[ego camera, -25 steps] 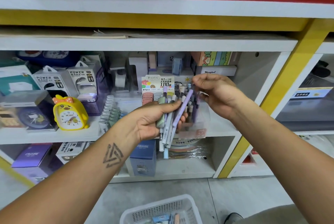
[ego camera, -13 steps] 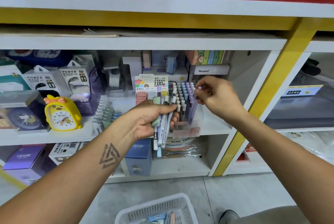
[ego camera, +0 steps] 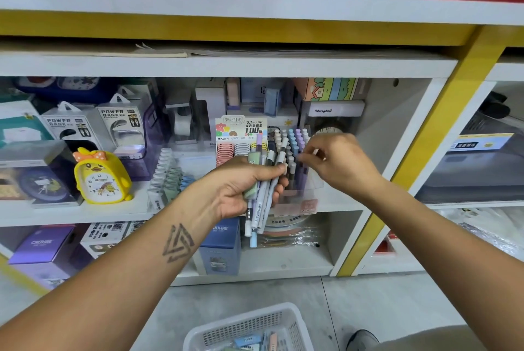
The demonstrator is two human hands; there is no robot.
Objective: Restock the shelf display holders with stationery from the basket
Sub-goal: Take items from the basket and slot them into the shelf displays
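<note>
I see left hand [ego camera: 241, 189] clenched on pen bundle [ego camera: 262, 200], right hand [ego camera: 337, 163] pinching something unclear at holder [ego camera: 295, 169], 3 o'clock of bundle; loose grip risks pens dropping.

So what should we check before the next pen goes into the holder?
1. Left hand grips the bundle of pens: ok.
2. Right hand fingertips at the pen holder: ok.
3. Right hand free for another pen: cannot tell, its fingers hide that.
4. Free slot left in the holder: cannot tell.
5. Basket on the floor below, with stock inside: ok.
</note>
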